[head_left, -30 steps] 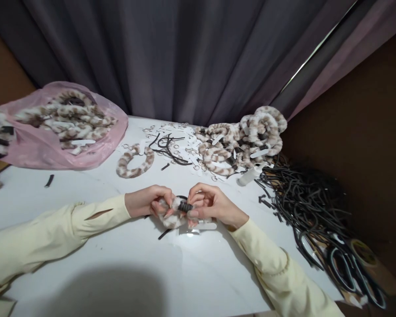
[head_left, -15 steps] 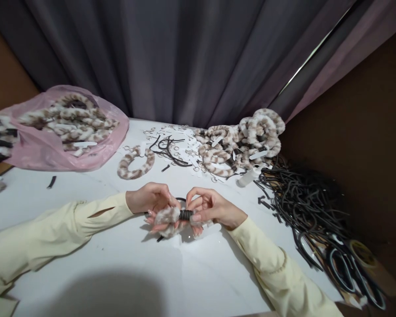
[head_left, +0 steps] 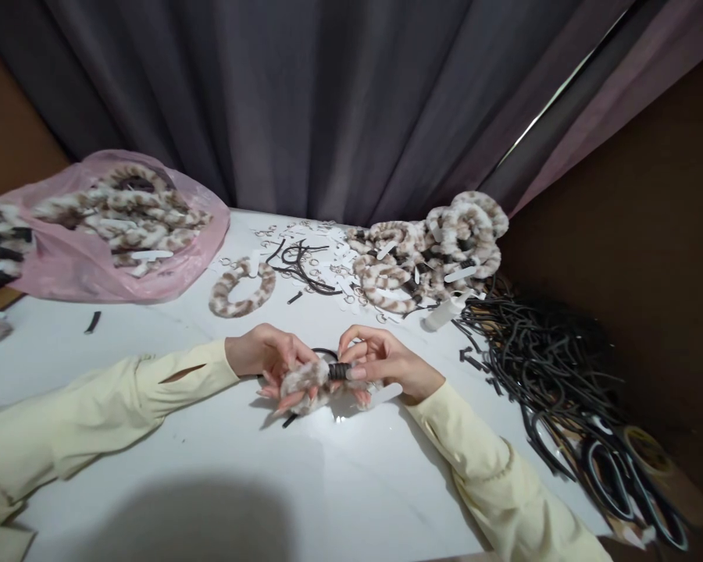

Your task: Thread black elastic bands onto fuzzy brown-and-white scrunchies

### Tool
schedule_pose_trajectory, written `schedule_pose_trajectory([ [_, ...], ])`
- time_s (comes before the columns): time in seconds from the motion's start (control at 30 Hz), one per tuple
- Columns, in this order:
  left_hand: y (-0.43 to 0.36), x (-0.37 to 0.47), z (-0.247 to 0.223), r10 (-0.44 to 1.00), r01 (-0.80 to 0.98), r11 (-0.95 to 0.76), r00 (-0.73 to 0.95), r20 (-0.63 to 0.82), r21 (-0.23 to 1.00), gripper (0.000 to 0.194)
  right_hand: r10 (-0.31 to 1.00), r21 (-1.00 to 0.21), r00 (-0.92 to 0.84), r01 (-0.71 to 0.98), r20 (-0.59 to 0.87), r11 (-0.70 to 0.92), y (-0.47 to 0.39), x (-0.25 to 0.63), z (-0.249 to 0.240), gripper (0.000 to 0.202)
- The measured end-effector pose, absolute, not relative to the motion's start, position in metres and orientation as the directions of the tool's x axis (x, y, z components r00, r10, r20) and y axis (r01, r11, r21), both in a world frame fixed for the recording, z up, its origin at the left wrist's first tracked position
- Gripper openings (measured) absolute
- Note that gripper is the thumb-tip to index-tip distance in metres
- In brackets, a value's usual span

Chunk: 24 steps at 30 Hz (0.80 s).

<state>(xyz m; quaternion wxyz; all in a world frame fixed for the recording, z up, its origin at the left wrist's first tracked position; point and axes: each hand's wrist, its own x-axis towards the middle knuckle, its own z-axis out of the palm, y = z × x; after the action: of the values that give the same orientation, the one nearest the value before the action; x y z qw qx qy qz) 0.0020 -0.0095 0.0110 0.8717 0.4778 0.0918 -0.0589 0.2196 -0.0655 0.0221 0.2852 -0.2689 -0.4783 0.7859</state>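
Note:
A brown-and-white furry ring (head_left: 301, 380) is held low over the table between my two hands. Black cord (head_left: 338, 371) is wound in several turns around it. My left hand (head_left: 272, 355) grips the fur on the left, fingers curled under it. My right hand (head_left: 383, 363) is closed at the right end of the coil, its thumb on the cord. A white tag (head_left: 387, 393) sticks out below my right hand. Part of the cord loops up behind the coil, and a short black end shows under the fur.
Another furry ring (head_left: 242, 288) lies beyond my hands. A pink bag (head_left: 169, 282) of furry rings stands at left. Rings are piled (head_left: 474, 226) at back right, near a small bottle (head_left: 444, 312), small metal rings, white tags and black cords (head_left: 551, 359).
Both hands and the furry ring have shifted slightly to the right and up. The white tag now sticks out further right from under my right hand.

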Motion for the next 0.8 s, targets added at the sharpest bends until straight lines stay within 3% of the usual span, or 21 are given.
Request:
schedule_pose_trajectory([
  [0.47,-0.008,0.002,0.001,0.07,0.118,0.597,0.978,-0.199,0.794,0.034,0.707,-0.922,-0.697,-0.187,-0.119,-0.339,-0.063,0.226,0.022,0.028],
  [0.6,-0.007,0.003,-0.002,0.027,0.108,0.631,0.987,-0.161,0.768,0.032,0.703,-0.924,-0.701,-0.183,-0.117,-0.336,-0.063,0.228,0.021,0.029],
  [0.8,-0.01,0.002,-0.001,-0.006,0.079,0.603,0.995,-0.095,0.793,0.031,0.846,-0.965,-0.526,-0.166,-0.089,-0.205,-0.058,0.226,0.018,0.027],
])
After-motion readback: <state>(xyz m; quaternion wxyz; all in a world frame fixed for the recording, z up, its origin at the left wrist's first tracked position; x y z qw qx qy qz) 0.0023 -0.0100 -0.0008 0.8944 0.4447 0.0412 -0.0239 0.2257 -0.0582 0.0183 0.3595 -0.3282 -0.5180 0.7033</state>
